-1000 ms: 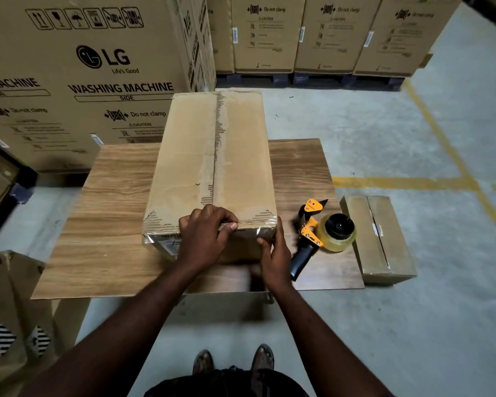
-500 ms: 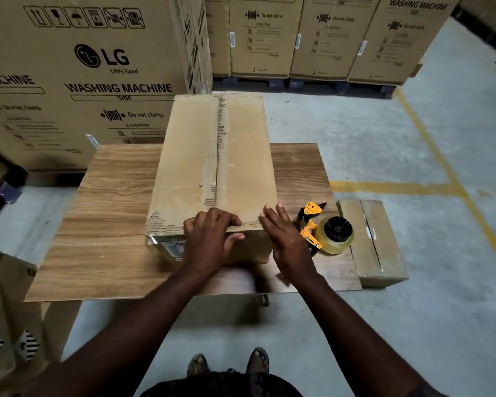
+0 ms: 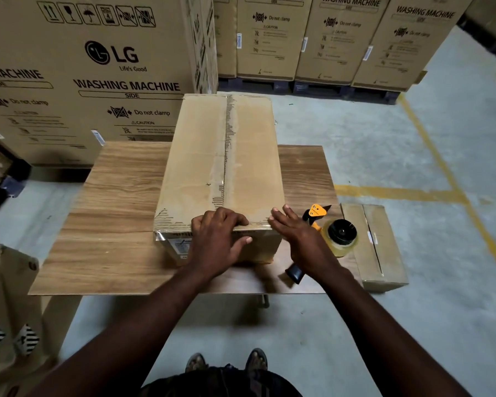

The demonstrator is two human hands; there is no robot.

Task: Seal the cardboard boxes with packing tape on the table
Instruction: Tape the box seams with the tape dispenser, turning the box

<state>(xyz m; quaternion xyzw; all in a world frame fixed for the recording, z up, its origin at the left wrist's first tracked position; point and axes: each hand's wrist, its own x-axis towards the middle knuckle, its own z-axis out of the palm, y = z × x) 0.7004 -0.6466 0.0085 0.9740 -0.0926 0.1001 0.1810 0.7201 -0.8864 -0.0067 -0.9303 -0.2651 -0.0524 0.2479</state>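
- The box (image 3: 221, 167) lies on the wooden table (image 3: 112, 224), with its long side running away from the person.
- A strip of tape (image 3: 229, 144) runs down the middle of the box top, over the line where the flaps meet.
- More shiny tape goes across the near end of the box.
- The left hand (image 3: 216, 239) is on the near top edge of the box. Its fingers bend over the edge and its thumb lies on the front side, so it pinches that edge.
- The right hand (image 3: 301, 239) is flat, with straight fingers spread apart. Its fingertips reach the near right corner of the box. It holds nothing.
- The tape gun (image 3: 337, 234) lies on the table just right of the box, partly under the right hand. It is orange and black and has a roll of clear tape on it.
- A small box (image 3: 375, 247) sits on the floor, right beside the table.
- Big boxes (image 3: 98, 81) marked "WASHING MACHINE" stand behind the table.
- A yellow line (image 3: 441, 167) is painted on the grey floor.
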